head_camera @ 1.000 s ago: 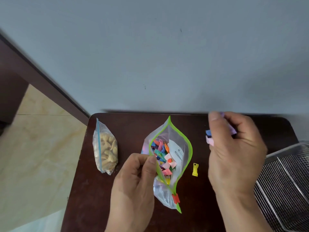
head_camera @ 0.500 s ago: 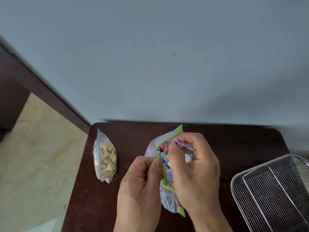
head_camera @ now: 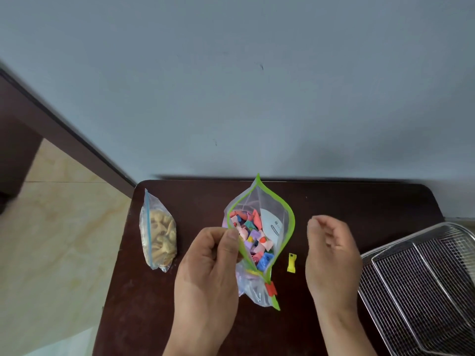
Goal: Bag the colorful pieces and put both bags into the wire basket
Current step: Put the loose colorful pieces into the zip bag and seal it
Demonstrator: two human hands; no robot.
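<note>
A clear zip bag with a green rim (head_camera: 288, 214) lies open on the dark table (head_camera: 200, 201), with several colorful pieces (head_camera: 253, 237) inside. My left hand (head_camera: 208, 263) pinches the left side of the bag's rim and holds the mouth wide. To the right of the bag my right hand (head_camera: 331, 250) hovers, fingers loosely curled and holding nothing. One yellow piece (head_camera: 291, 262) lies on the table between the bag and my right hand. A second bag (head_camera: 158, 232) with beige contents and a blue zip lies at the table's left.
The wire basket (head_camera: 421, 286) stands at the table's right edge, close to my right wrist. A grey wall rises just behind the table. Pale tiled floor (head_camera: 51, 240) lies off to the left.
My right hand has come out of the bag's mouth and moved right, now without pieces. The yellow piece is in view again. My left hand keeps its hold on the rim.
</note>
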